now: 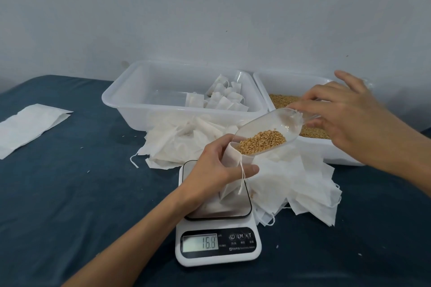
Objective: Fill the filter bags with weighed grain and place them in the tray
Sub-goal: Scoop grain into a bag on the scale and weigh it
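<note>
Left hand (215, 165): curls around the open mouth of a white filter bag (231, 177), holding it upright on the scale pan; the bag's drawstring hangs over the fingers.
Right hand (342, 112): pinches the handle of a clear plastic scoop (268, 129) between thumb and fingers, the other fingers spread.
Scoop: tilted down toward the bag, its lip at the bag's mouth, a heap of golden grain (262, 142) at its front end.
Digital scale (218, 228): white, on the dark blue counter (70, 193), display reading 16.8.
Tray (130, 100): clear plastic, behind the scale to the left, several filled filter bags (224, 98) in its right half.
Grain tub (263, 86): clear plastic, just right of the tray, holding loose grain.
Empty bags (291, 182): loose white pile around the scale and in front of both containers.
Folded white sheet (30, 128): far left on the counter.
</note>
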